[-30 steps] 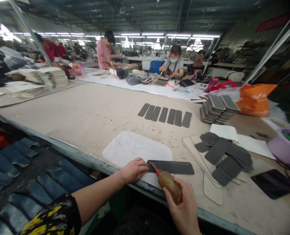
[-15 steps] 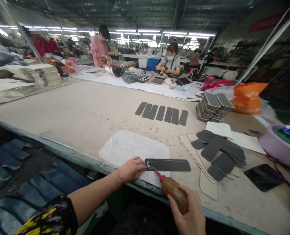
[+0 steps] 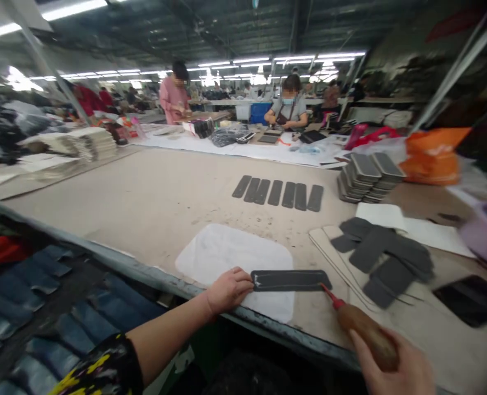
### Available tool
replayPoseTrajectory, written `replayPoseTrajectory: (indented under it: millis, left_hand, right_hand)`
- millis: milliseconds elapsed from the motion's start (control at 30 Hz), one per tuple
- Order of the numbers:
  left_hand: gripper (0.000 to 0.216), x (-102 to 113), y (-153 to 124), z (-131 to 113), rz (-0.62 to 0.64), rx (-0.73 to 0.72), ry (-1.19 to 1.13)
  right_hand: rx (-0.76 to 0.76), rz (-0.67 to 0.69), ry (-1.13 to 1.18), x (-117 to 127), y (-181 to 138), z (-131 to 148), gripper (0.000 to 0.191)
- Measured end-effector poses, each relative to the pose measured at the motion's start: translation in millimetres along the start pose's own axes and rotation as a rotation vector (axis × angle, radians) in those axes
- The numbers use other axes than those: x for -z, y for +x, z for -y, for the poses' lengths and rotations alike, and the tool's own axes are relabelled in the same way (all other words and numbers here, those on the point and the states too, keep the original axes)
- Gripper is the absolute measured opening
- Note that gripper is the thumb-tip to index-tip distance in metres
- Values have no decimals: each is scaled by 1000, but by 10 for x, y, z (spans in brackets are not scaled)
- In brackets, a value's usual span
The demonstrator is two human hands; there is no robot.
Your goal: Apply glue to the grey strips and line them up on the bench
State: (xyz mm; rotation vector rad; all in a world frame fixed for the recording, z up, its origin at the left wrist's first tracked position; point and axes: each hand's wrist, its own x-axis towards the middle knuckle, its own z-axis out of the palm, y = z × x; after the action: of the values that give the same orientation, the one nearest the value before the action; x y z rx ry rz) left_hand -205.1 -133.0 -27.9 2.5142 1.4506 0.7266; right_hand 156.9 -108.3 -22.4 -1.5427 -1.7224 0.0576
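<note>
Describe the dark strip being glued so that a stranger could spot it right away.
On the wide tan worktable, find the white cloth pad at the near edge. The long dark grey strip lies alone across it, pinned by the left hand, with pale glue lines along its edges.

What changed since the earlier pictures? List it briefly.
The right hand carried the brown glue bottle rightward, its red nozzle going from the dark strip's left end to its right end. A pale line now shows along the strip. The left hand still pins the left end.
</note>
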Motion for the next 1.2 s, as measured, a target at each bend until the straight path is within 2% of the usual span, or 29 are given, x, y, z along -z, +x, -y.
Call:
replayPoseTrajectory:
  millis: [67,167,333,433,533,767,967,1200]
  left_hand:
    - [20,2,13,16,0,-2,-24]
    - [19,5,32,29,7,-28,-37]
    - [19,5,46,11,-5,-10,-45]
    - [18,-3,48,9,-12,1,-44]
    - [18,-14,55,7,-28,-7,-51]
    - [20,-13,89,-18,-10,17,-66]
    - [19,-28,108,-23,11,17,-16]
    - [17,-80,113,14,-3,-13,-18]
  right_hand:
    - [40,-42,-51,59,15,174,52]
    - [88,-55,47,30,-38,405,44]
    - [157,135,298,-155,-225,766,33]
    - [180,225,360,-243,-253,848,32]
    - [143,191,306,-238,-185,721,32]
    - [27,-1,79,-47,31,225,37]
    - [3,-76,76,-12,145,177,37]
    - [-28,-40,95,-80,192,119,36]
